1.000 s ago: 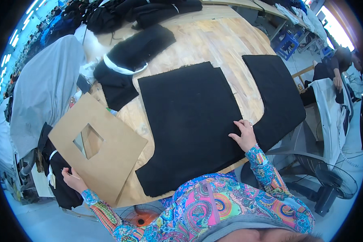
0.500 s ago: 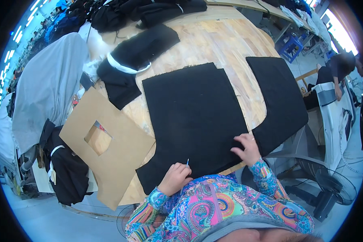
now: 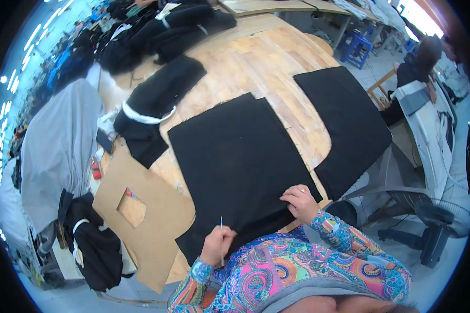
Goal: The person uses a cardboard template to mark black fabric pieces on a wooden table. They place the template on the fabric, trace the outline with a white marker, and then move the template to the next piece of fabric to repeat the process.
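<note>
A large black fabric piece lies on the wooden table in front of me, its near edge reaching my body. My left hand is closed round a slim, pale pen-like stick that points away from me, and rests by the fabric's near left edge. Farther right, my right hand has its fingers drawn together on the fabric near its right corner. A fold shows along the near edge between the hands. A second black fabric piece with a curved side lies to the right, apart from the first.
A brown cardboard pattern with a cut-out lies on the left. Beyond it are a black bundle tied with a white strip, a phone and a red bottle. A fan stands at right, near a seated person.
My right hand has gone from spread fingers to closing on the fabric and moved left. The near edge now looks folded. My view has shifted; the left hand keeps the stick.
</note>
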The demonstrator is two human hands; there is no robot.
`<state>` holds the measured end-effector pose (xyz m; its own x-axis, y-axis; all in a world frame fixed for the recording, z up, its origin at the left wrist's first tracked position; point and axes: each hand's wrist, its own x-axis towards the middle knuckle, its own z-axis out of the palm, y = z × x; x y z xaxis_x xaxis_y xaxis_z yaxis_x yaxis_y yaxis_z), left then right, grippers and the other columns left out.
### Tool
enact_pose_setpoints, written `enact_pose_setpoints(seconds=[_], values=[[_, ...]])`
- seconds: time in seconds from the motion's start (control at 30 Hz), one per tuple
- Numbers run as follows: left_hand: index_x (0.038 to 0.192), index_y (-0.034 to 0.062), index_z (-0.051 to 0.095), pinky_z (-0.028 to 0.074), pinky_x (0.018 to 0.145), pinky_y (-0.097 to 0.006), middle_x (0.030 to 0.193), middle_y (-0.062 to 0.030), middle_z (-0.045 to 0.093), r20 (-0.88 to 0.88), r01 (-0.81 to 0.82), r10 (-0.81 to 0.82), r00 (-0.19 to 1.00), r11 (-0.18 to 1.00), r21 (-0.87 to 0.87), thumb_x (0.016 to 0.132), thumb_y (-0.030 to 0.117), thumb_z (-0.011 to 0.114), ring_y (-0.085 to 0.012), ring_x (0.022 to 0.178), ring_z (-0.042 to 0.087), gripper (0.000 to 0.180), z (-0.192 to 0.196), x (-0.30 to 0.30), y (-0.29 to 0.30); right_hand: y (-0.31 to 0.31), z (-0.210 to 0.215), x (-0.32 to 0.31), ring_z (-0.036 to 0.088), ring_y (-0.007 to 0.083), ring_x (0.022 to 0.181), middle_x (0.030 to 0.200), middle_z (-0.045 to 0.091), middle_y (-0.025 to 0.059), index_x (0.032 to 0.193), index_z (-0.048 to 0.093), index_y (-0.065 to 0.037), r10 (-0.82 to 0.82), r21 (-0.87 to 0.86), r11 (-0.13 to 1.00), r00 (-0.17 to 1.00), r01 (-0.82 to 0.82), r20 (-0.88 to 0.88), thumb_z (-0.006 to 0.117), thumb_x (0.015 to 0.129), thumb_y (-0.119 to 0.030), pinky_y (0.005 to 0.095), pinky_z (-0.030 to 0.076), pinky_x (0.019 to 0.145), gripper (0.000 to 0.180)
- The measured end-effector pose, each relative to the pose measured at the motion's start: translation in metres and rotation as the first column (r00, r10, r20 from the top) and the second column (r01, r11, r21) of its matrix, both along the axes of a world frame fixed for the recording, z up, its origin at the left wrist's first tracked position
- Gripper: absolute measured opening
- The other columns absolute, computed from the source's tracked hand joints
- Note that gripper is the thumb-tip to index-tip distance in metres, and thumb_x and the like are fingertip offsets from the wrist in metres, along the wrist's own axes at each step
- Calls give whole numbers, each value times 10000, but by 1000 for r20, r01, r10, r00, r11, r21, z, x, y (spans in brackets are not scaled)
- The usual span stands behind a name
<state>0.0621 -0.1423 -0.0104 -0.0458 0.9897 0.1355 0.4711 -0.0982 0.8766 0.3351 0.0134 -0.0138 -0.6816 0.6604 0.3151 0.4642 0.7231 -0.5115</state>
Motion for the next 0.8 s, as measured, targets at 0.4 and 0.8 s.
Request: enact_pose_setpoints(seconds=[0.4,0.8], values=[[817,46,442,494,766,-360,957,-172,612,-226,-197,232,946,966,165,644,-131,541,-287,851,609,267,120,-31,50,95,169,19,597,232,745,755,606,65,823,664,-25,59,321,942,887,103,-457,519,543,171,409,466,822,371],[760,7,438,414,567,-252,640,-70,529,-402,-49,203,893,931,361,799,15,632,-123,580,477,197,149,-6,286,345,205,100,616,315,840,852,648,141,944,667,-82,-370,327,877,929,353,-12,607,777,-180,376,480,750,202]])
